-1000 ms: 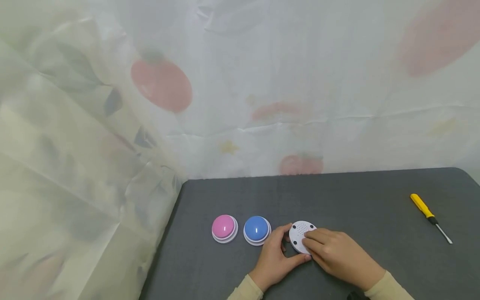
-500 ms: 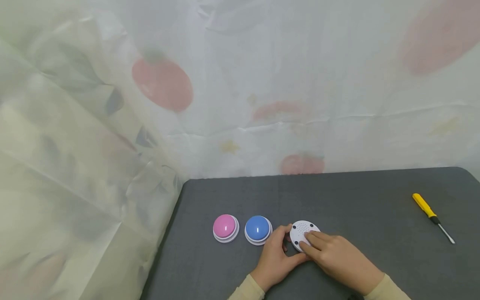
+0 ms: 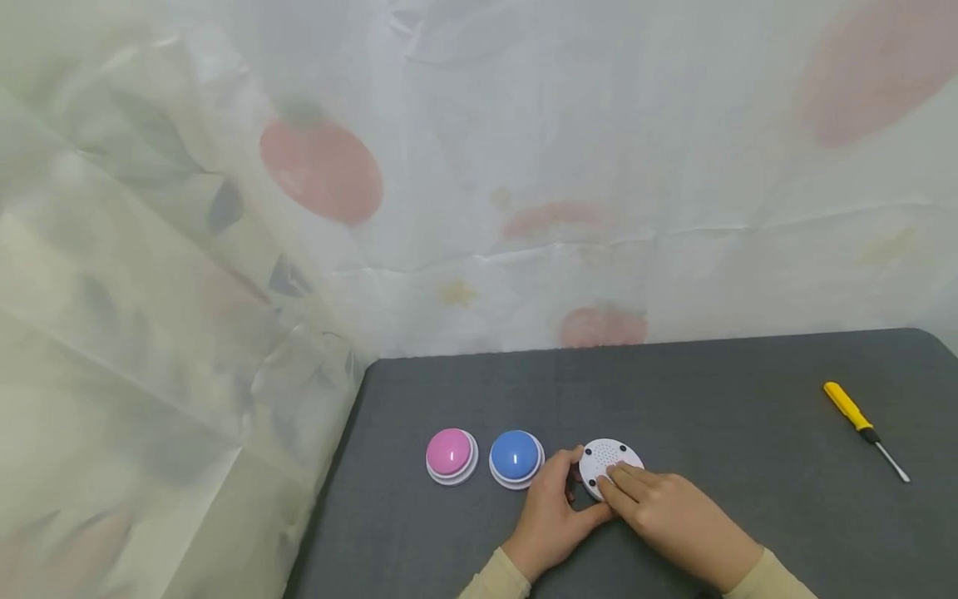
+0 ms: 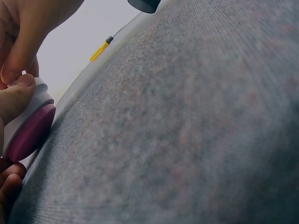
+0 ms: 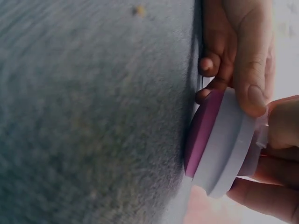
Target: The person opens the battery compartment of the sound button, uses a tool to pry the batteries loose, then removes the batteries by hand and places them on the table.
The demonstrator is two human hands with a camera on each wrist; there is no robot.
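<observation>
A round push button (image 3: 604, 453) lies upside down on the dark table, its white, perforated underside facing up. In the right wrist view its purple-pink dome (image 5: 204, 133) faces the table. My left hand (image 3: 550, 516) grips the white base by its rim, thumb on the near side and fingers round the far left. My right hand (image 3: 677, 520) has its fingertips over the underside. Between its thumb and fingers, in the right wrist view, is a small pale plastic piece (image 5: 262, 135), protruding from the underside; whether it is loose cannot be told. The fingers cover part of the base.
Left of the hands stand a blue push button (image 3: 514, 455) and a pink push button (image 3: 449, 452), domes up. A yellow-handled screwdriver (image 3: 848, 406) lies at the far right of the dark table (image 3: 718, 391). Printed sheeting (image 3: 479, 166) hangs behind and at the left.
My right fingers have shifted slightly over the underside, toward the near edge and then back a little. My left hand keeps its grip, and the other buttons and the screwdriver stay put.
</observation>
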